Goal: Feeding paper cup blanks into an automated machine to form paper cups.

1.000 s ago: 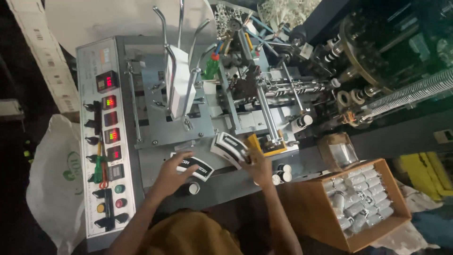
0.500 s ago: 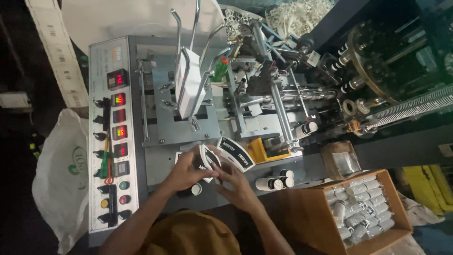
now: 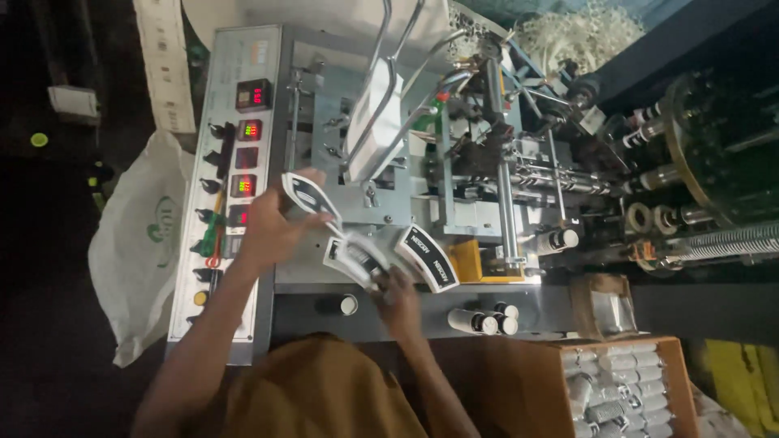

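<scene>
Half a second ago my two hands were close together, both on one bunch of the curved paper blanks. Now they are apart. My left hand (image 3: 272, 223) has gone up and to the left, and it pinches a few black-and-white paper blanks (image 3: 304, 195) between the thumb and the fingers. These blanks are fan-shaped, white with a black band. My right hand (image 3: 398, 296) has stayed low, near my body, and it grips the rest of the stack of blanks (image 3: 389, 259), which fans out above it to the right. I cannot see exactly how the fingers of this hand are closed, because the stack covers them.

Above and between my hands, white blanks (image 3: 375, 122) stand upright in the feeder rails of the machine (image 3: 454, 178). Just to the left of my left hand is the grey control panel (image 3: 231, 162) with small square displays glowing red and green, and black switches under them. More to the left, a white plastic bag (image 3: 138, 243) with a green round mark hangs beside the panel. A long white paper strip (image 3: 165, 61) hangs above the bag.

To the right of my right hand there is a small yellow block (image 3: 466, 261) on the machine, and below it some small dark rollers with white ends (image 3: 484, 320). Far to the right and lower stands a brown cardboard box (image 3: 625, 385) full of white tube-shaped pieces.
</scene>
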